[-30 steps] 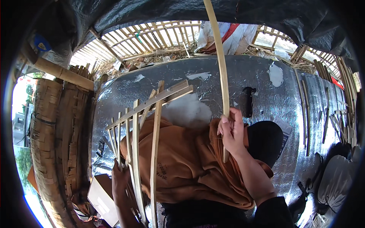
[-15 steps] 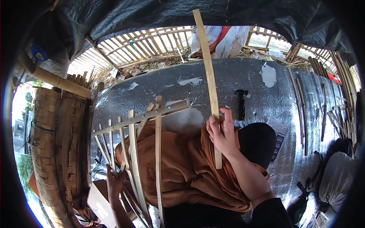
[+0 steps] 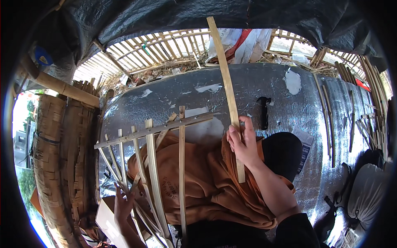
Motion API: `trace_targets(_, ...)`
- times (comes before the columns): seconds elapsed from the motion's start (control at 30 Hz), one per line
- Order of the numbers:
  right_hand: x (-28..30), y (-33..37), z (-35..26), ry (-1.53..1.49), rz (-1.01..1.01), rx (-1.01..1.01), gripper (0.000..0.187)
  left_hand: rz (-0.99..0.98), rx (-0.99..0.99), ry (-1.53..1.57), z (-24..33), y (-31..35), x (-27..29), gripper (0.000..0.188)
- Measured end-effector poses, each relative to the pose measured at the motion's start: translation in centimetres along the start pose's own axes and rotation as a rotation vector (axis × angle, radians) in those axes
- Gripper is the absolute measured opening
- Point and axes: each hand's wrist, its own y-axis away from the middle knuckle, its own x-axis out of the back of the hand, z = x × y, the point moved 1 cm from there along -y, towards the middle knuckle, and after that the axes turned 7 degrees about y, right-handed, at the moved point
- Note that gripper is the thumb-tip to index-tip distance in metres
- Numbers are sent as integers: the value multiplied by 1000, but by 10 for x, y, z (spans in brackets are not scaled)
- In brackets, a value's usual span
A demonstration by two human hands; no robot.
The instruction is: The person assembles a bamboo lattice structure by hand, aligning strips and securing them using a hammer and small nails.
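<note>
Well, your left hand (image 3: 123,203) grips the slatted frame (image 3: 153,161); your right hand (image 3: 245,144) pinches the strip (image 3: 229,89) low, risking sway beyond it.

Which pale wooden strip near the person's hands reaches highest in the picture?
The long pale wooden strip in the right hand: its top overlaps the dark plastic sheet, while strips in the slatted wooden frame end lower.

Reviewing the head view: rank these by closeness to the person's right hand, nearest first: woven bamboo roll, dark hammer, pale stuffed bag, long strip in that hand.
1. Long strip: held in the right hand.
2. Dark hammer: ahead, slightly right.
3. Pale stuffed bag: far right.
4. Woven bamboo roll: far left.
</note>
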Motion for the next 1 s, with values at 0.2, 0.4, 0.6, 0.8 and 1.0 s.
trace_targets(0.2, -5, -2, -1, 41, 6, -3, 29, 410, -272, -594, 123, 29, -7, 88)
trace_targets(0.4, 0, -4, 1, 40, 24, 8, 28, 112, -830, -373, 245, 7, -70, 68)
trace_targets(0.6, 1, -4, 2, 55, 22, 22, 28, 175, -922, -599, 289, -50, -167, 88)
trace_targets(0.8, 4, -4, 5, 125, 30, 43, 25, 34, -720, -641, 290, -84, -199, 94)
trace_targets(1.0, 5, -3, 2, -27, -33, -31, 29, -79, -634, -496, 305, -87, -180, 80)
